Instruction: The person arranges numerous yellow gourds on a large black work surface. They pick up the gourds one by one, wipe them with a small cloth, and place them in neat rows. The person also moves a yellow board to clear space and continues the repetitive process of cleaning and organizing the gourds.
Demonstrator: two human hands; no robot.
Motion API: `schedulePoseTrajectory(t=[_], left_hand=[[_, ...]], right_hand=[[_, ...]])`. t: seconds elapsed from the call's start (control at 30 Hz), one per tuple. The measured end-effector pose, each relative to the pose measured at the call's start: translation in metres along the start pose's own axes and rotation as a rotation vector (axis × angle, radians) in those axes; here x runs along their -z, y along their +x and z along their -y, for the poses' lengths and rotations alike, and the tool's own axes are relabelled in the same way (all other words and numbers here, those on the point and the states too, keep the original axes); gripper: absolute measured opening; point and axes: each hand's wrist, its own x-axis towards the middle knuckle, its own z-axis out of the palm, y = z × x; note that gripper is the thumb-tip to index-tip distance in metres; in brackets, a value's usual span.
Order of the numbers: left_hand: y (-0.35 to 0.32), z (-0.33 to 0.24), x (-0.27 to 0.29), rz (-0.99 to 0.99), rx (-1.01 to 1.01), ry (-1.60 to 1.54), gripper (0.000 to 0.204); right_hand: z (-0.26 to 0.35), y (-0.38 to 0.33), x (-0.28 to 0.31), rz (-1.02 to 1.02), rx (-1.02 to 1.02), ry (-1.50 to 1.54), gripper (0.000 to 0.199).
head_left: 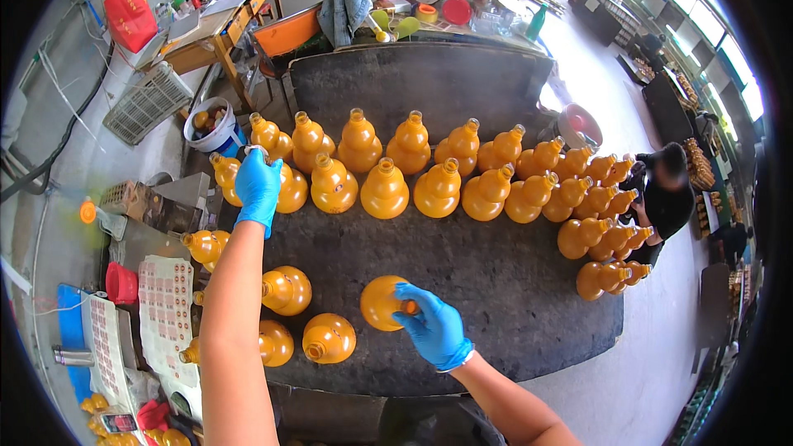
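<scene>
Your right hand (434, 329) is pinching the neck of an orange gourd-shaped bottle (382, 301), which is lying just left of your fingers with its neck pointing toward your palm; whether it is touching the table (496, 301) cannot be told. Below that hand, the table's front edge is running close by; to its right, dark tabletop is stretching to the curved right edge, giving you room. Beyond it, more tabletop is reaching up to a row of bottles (386, 192). Just left of it, another bottle (329, 337) is standing near. Your left hand (258, 186) is bunching its fingers at the far left corner, with bottles crowding both sides; what they are pinching cannot be told.
</scene>
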Motion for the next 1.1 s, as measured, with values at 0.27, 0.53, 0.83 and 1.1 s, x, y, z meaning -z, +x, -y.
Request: schedulePoseTrajectory(t=[0.27, 0.53, 0.83, 1.1], left_hand=[[-0.025, 0.004, 0.070, 0.046, -0.083, -0.096, 0.057], [-0.229, 0.041, 0.192, 0.474, 0.163, -0.480, 0.029], [-0.284, 0.088, 0.124, -0.209, 0.274, -0.798, 0.025], [-0.223, 0.058, 0.092, -0.046, 0.236, -0.475, 0.041]], right_hand=[[-0.023, -0.034, 0.034, 0.057, -0.055, -0.137, 0.040], [-0.004, -0.004, 0.036, 0.042, 0.341, -0.313, 0.038], [0.033, -0.004, -0.027, 0.358, 0.071, -0.037, 0.047], [0.056, -0.021, -0.096, 0.429, 0.003, -0.092, 0.029]])
